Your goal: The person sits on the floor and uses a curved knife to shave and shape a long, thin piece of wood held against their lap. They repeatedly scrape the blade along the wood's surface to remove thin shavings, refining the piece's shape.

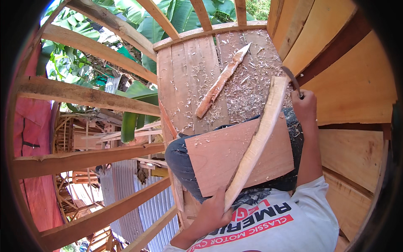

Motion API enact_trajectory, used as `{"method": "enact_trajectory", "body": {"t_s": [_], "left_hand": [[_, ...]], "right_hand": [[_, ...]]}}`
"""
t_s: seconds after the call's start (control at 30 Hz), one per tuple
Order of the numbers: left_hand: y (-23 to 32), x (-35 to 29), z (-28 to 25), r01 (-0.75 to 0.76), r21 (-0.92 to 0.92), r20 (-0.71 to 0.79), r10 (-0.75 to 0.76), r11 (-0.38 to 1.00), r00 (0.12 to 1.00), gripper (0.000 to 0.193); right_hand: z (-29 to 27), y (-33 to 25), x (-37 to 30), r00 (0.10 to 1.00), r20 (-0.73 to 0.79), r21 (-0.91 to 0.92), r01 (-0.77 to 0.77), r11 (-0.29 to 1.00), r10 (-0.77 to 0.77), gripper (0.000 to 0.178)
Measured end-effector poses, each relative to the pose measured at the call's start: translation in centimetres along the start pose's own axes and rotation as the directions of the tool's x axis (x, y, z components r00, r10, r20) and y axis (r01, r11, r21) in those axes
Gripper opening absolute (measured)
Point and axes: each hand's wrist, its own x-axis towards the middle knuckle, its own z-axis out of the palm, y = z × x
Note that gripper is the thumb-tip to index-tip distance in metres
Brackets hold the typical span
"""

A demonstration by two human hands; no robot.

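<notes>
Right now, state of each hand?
Left hand: closed, holding the near end of the long wood strip.
Right hand: closed, holding a dark curved blade.

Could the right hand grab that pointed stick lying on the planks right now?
Probably not: the right hand is busy gripping a curved blade, and the long wooden strip lies between it and the pointed stick.
</notes>
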Motion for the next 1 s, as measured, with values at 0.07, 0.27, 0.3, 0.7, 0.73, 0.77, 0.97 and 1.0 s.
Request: {"method": "enact_trajectory", "body": {"t_s": [0.07, 0.27, 0.3, 0.7, 0.73, 0.77, 0.97, 1.0], "left_hand": [[-0.2, -0.2, -0.4, 0.022, -0.029, 0.009, -0.022, 0.999, 1.0, 0.06], [-1.7, 2.2, -1.1, 0.046, -0.362, -0.06, -0.072, 0.931, 0.996, 0.052], [-1.7, 2.3, -1.0, 0.011, -0.355, -0.044, -0.029, 0.935, 0.999, 0.052], [0.5, 0.6, -1.3, 0.003, -0.213, -0.036, -0.011, 0.977, 0.999, 0.056], [0.8, 0.6, -1.5, 0.028, -0.218, -0.037, -0.037, 0.975, 0.999, 0.056], [1.1, 0.4, -1.7, 0.063, -0.24, -0.042, -0.076, 0.969, 0.996, 0.056], [0.0, -1.2, -0.5, -0.025, -0.184, 0.04, 0.033, 0.983, 0.999, 0.055], [-0.4, -0.7, -0.2, -0.003, -0.206, 0.025, 0.008, 0.979, 1.0, 0.055]], "right_hand": [[-1.2, 1.0, 0.6, 1.0, -0.011, 0.06, 0.001, 0.998, -0.001, 0.03], [-0.4, -2.6, -7.5, 0.915, 0.175, 0.129, 0.346, 0.929, -0.365, 0.019], [-0.2, -3.7, -8.9, 0.891, 0.225, 0.093, 0.384, 0.919, -0.395, 0.015], [0.1, -4.7, -5.7, 0.872, 0.138, -0.03, 0.477, 0.878, -0.469, 0.007], [0.3, -4.9, -5.5, 0.878, 0.141, -0.029, 0.466, 0.884, -0.458, 0.007], [0.5, -5.2, -5.2, 0.884, 0.144, -0.028, 0.454, 0.891, -0.446, 0.008], [-1.9, 0.7, 3.6, 0.984, -0.148, 0.156, -0.079, 0.985, 0.102, 0.031], [-2.4, 0.0, 3.8, 0.991, -0.125, 0.143, -0.031, 0.989, 0.049, 0.03]]}}
